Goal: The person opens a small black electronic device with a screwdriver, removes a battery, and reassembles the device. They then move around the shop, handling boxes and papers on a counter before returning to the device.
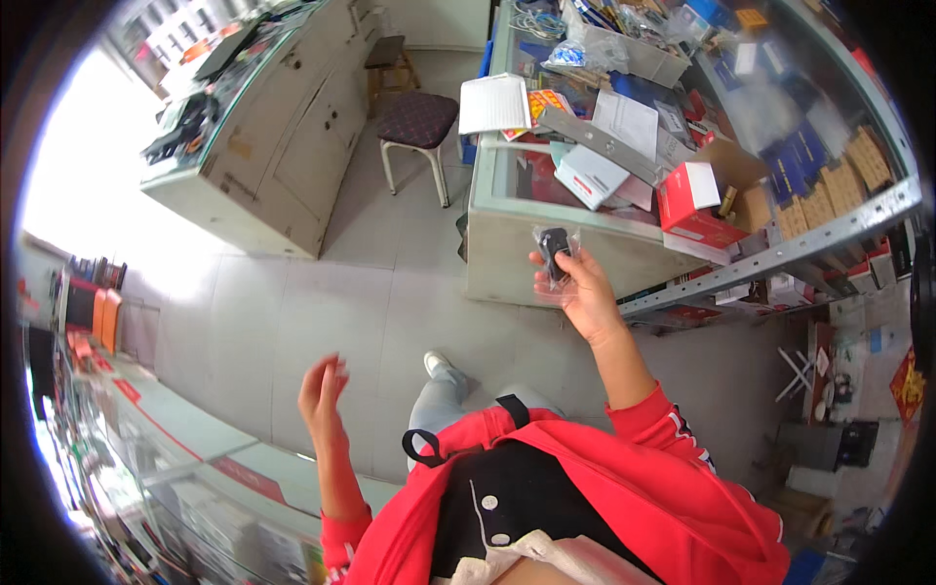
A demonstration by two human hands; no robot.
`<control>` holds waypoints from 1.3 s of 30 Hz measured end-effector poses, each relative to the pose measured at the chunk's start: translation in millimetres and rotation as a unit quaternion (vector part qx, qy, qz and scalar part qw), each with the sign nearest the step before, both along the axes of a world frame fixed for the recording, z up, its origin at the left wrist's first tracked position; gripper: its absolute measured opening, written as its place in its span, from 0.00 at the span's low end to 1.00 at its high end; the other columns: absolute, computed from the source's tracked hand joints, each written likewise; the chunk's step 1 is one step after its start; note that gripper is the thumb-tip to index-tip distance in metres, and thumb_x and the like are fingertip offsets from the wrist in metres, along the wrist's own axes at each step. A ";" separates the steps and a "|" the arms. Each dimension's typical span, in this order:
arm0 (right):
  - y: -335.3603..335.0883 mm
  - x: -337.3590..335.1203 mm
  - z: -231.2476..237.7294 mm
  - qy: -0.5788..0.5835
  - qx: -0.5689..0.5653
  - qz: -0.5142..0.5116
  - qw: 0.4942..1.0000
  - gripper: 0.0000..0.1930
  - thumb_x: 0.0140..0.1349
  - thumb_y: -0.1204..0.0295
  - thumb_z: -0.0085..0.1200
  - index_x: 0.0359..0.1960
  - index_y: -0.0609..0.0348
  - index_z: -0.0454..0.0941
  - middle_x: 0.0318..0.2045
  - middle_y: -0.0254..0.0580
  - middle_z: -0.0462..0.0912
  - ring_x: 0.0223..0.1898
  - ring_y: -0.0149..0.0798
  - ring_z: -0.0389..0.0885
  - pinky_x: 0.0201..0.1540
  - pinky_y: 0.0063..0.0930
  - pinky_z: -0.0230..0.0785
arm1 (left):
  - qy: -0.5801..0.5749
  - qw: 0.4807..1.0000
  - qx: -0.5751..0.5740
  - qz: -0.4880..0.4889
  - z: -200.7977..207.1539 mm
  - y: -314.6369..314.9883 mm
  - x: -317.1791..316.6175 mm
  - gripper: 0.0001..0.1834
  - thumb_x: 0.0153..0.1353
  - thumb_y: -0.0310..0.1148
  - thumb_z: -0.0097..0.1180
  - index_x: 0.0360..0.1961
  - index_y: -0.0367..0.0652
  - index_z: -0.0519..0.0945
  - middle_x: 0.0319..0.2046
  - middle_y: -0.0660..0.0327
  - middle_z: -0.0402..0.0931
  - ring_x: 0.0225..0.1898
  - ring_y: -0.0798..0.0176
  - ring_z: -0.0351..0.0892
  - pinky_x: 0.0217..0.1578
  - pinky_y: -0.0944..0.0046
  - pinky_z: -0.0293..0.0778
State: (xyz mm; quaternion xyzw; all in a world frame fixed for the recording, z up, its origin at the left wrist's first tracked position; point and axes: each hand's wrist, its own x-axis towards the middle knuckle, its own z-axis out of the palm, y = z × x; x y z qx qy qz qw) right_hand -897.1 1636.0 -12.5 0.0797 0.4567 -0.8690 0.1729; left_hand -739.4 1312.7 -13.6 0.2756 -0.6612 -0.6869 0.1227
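Note:
My right hand (589,292) grips a black key fob (554,250) sealed in a clear plastic bag, pinched between thumb and fingers. It hangs in front of the near corner of the glass counter. Parts of the bag stick out above and below the fingers. Over the floor at left, my left hand (324,392) is raised with its fingers curled together, and no object shows in it. Closest to the key fob on the counter lie a white box (591,177) and a red and white carton (688,203).
The glass counter (487,185) carries papers, a metal bar (603,142) and a tray of small goods (639,60). A metal-edged shelf (780,261) runs along the right. Behind stands a padded stool (417,121); a wooden cabinet (268,146) is at left. A long glass showcase (175,439) lies at lower left.

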 end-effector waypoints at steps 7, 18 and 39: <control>-16.5 -71.6 33.8 0.023 0.047 -0.154 0.987 0.16 0.60 0.71 0.47 0.50 0.58 0.66 0.39 0.48 0.78 0.29 0.33 0.78 0.34 0.28 0.74 | -0.020 0.951 -0.077 -0.298 -38.3 23.9 -391.8 0.30 0.59 0.45 0.52 0.56 0.34 0.66 0.54 0.53 0.67 0.57 0.58 0.64 0.55 0.63 0.58; -37.7 -183.4 35.2 -0.017 0.037 -0.340 0.940 0.17 0.60 0.73 0.46 0.51 0.62 0.64 0.39 0.51 0.77 0.29 0.34 0.77 0.35 0.32 0.73 | -0.074 0.863 0.320 -0.384 -63.1 85.3 -555.2 0.15 0.60 0.28 0.49 0.47 0.33 0.69 0.41 0.58 0.75 0.39 0.67 0.75 0.40 0.66 0.70; -140.2 -407.9 98.3 -0.036 0.064 -0.527 0.847 0.22 0.59 0.73 0.45 0.57 0.60 0.60 0.44 0.50 0.76 0.33 0.36 0.76 0.35 0.32 0.72 | 0.122 0.579 0.118 -0.797 -45.3 208.9 -752.5 0.26 0.58 0.39 0.55 0.54 0.35 0.67 0.48 0.54 0.73 0.48 0.61 0.73 0.48 0.63 0.69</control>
